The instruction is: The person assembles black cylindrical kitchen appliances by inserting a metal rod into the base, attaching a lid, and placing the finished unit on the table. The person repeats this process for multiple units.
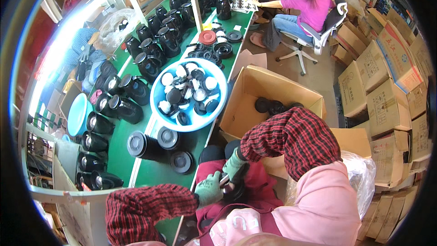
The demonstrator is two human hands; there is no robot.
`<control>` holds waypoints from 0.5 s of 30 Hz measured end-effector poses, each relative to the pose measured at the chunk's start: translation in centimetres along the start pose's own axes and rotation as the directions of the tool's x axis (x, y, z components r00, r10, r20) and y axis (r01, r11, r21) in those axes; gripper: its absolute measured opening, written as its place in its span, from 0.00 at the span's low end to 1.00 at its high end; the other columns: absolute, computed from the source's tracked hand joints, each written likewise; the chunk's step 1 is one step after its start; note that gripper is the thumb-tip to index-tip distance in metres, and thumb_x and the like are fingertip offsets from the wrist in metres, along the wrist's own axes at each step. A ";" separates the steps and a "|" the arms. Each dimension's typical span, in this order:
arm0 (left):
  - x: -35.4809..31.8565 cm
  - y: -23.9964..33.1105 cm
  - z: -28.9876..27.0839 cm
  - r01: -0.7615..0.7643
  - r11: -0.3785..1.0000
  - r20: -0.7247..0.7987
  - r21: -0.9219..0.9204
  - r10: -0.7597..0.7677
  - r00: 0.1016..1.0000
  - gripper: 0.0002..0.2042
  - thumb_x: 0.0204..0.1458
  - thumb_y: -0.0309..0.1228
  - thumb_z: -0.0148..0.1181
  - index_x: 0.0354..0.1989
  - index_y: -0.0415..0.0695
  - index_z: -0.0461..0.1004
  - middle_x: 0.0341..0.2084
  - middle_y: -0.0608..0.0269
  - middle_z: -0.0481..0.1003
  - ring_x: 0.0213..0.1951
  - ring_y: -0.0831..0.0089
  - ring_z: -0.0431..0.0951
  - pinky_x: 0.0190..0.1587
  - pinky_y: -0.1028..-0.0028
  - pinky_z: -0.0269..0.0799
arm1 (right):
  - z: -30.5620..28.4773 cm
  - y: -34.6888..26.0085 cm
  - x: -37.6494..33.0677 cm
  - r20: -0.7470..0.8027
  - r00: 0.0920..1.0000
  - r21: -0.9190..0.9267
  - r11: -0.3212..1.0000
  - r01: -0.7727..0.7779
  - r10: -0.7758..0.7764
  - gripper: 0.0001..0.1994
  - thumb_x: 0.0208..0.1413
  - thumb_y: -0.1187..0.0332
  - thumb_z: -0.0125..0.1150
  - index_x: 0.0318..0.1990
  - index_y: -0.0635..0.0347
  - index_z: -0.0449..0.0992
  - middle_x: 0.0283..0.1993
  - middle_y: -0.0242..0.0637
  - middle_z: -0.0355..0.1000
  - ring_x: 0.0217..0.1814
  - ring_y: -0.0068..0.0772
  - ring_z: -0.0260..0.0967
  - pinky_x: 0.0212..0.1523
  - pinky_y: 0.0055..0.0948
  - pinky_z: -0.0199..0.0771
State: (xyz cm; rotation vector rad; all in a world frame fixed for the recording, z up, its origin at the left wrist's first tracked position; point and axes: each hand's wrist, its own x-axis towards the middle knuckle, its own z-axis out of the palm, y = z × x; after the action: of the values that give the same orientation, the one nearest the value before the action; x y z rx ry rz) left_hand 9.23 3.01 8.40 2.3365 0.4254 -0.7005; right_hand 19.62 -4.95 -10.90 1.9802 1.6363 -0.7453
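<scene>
Both gloved hands, left hand [209,189] and right hand [235,165], had fingers closed around a black round lid [231,190] over the lap (axis unclear, mostly hidden). Farther off, the blue basin [159,109] was full of loose lids; many black kettles [152,50] on the green tabletop [154,173] were open-topped, so most work seemed left.

Both hands, left [209,189] and right [235,165], are covered in knitted green cloth gloves, and a glossy black plastic part [232,190] is gripped between them. The sleeves [291,139] are of checked woven cloth. The counter [159,173] is surfaced in matt green. The bowl [157,89] is smooth blue plastic, the box [248,91] plain brown cardboard.
</scene>
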 end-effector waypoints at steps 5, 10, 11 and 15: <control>0.8 -2.7 0.0 -0.113 0.993 0.131 0.024 0.109 0.985 0.24 0.55 0.32 0.57 0.62 0.45 0.64 0.48 0.40 0.74 0.49 0.40 0.78 0.50 0.50 0.75 | 1.1 2.7 -0.5 -0.118 0.989 0.382 0.915 0.131 -0.092 0.15 0.55 0.60 0.64 0.46 0.56 0.83 0.44 0.44 0.80 0.51 0.44 0.77 0.50 0.40 0.76; 1.2 -3.6 -0.3 -0.240 0.971 0.136 0.015 0.236 0.962 0.26 0.57 0.34 0.57 0.65 0.48 0.62 0.47 0.41 0.73 0.45 0.41 0.79 0.47 0.49 0.76 | 1.2 3.3 -1.5 -0.093 0.980 0.555 0.808 0.196 -0.174 0.16 0.55 0.58 0.63 0.47 0.55 0.81 0.45 0.43 0.80 0.50 0.42 0.77 0.50 0.40 0.76; 1.2 -3.7 -0.3 -0.256 0.967 0.133 0.004 0.254 0.958 0.26 0.57 0.35 0.58 0.65 0.49 0.62 0.47 0.41 0.73 0.44 0.41 0.79 0.46 0.49 0.76 | 1.1 3.4 -1.7 -0.087 0.978 0.585 0.785 0.205 -0.190 0.17 0.55 0.57 0.63 0.48 0.55 0.81 0.45 0.42 0.80 0.49 0.41 0.77 0.49 0.40 0.76; 1.7 -5.1 0.8 -0.232 0.973 0.218 0.006 0.225 0.950 0.32 0.58 0.44 0.62 0.70 0.54 0.59 0.55 0.46 0.72 0.49 0.44 0.79 0.46 0.49 0.75 | 1.3 3.1 -2.4 -0.078 0.966 0.674 0.702 0.232 -0.245 0.18 0.56 0.55 0.62 0.49 0.55 0.80 0.45 0.41 0.80 0.49 0.40 0.77 0.49 0.40 0.75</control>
State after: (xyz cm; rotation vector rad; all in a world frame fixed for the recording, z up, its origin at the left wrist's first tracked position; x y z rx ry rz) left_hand 7.88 6.41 4.36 2.2599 0.0449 -0.8405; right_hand 22.18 -8.10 -10.27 2.2140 1.7916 -1.6644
